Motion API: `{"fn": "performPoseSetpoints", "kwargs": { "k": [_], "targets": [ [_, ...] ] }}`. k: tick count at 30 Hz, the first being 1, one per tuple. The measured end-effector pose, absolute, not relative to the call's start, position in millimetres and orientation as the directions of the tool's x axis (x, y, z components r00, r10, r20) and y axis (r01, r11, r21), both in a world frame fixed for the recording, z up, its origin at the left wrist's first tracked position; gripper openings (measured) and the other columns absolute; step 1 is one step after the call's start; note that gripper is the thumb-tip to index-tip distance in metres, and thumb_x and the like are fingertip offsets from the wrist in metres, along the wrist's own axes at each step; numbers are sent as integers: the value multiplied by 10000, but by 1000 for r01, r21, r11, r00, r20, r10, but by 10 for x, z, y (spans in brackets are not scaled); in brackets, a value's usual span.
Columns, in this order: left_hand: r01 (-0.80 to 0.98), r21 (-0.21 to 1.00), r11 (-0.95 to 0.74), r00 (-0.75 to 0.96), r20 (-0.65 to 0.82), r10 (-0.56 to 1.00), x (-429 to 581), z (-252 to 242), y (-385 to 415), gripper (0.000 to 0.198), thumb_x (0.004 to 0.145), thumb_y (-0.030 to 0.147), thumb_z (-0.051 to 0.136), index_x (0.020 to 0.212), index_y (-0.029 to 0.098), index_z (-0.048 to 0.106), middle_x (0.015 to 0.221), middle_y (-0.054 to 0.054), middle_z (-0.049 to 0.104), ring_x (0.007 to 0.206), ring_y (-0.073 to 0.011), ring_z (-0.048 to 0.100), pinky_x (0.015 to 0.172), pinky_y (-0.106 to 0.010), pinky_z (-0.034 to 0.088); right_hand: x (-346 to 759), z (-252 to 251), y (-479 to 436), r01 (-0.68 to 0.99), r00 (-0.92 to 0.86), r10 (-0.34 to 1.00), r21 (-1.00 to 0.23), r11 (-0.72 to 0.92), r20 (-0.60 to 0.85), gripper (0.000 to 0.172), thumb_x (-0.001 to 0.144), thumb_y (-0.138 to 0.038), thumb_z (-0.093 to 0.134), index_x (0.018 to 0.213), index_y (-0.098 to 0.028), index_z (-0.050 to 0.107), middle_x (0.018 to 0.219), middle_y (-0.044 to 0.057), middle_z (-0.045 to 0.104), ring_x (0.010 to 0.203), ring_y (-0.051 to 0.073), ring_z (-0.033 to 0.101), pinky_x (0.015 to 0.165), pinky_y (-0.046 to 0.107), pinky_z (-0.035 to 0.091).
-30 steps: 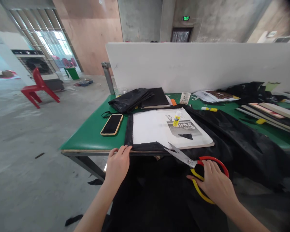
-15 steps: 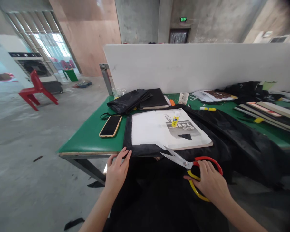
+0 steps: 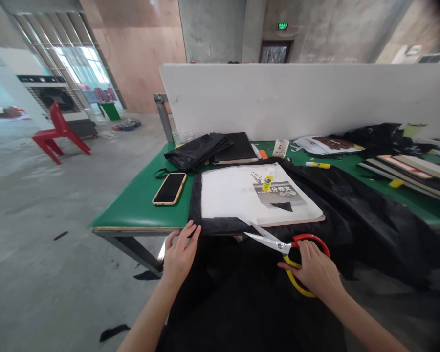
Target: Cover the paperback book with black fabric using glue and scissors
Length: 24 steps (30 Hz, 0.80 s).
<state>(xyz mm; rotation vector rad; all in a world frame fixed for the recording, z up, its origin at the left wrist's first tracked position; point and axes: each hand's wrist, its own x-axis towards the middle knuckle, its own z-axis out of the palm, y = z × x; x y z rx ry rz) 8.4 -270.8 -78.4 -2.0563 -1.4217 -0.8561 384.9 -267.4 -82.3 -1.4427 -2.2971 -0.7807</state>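
Observation:
My right hand [image 3: 317, 271] grips a pair of scissors [image 3: 280, 246] by their red and yellow handles. The blades are partly spread and point left, at the near edge of a black sheet [image 3: 220, 226]. My left hand [image 3: 179, 254] lies at the sheet's near left corner, with fingers stretched out and their tips touching it at the table edge. On the sheet rests a white-covered book [image 3: 227, 193], with the black material folded along its left and part of its near side. A yellow glue stick [image 3: 267, 183] and a small black scrap [image 3: 282, 207] lie on the book.
A phone [image 3: 169, 188] lies on the green table [image 3: 132, 208] at left. Folded black material [image 3: 198, 151] and a dark book [image 3: 238, 146] lie behind. A second glue stick [image 3: 318, 165] and stacked books [image 3: 418, 176] are at right. A white panel [image 3: 297, 102] borders the back.
The scissor handles have come slightly closer together, with the blades still apart. My left hand stays at the corner. The whole view has shifted a little.

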Motion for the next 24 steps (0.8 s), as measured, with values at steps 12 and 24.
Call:
{"fn": "performPoseSetpoints", "kwargs": {
  "k": [12, 24],
  "targets": [
    [934, -14, -356, 249, 742, 623, 81, -817, -2681, 438, 836, 54, 524, 1245, 210, 512, 1170, -98, 622, 1158, -214, 539, 916, -363, 366, 3887, -894, -2624, 892, -451, 674, 275, 358, 585, 578, 788, -605, 531, 955, -53, 560, 875, 133, 597, 835, 231, 565, 694, 293, 415],
    [933, 2, -360, 240, 741, 626, 76, -806, -2679, 442, 833, 49, 518, 1246, 207, 512, 1172, -101, 619, 1154, -215, 541, 906, -368, 375, 3905, -874, -2678, 891, -452, 660, 262, 372, 600, 474, 775, -545, 593, 907, -90, 587, 759, 47, 620, 676, 145, 593, 609, 248, 352]
  ]
}}
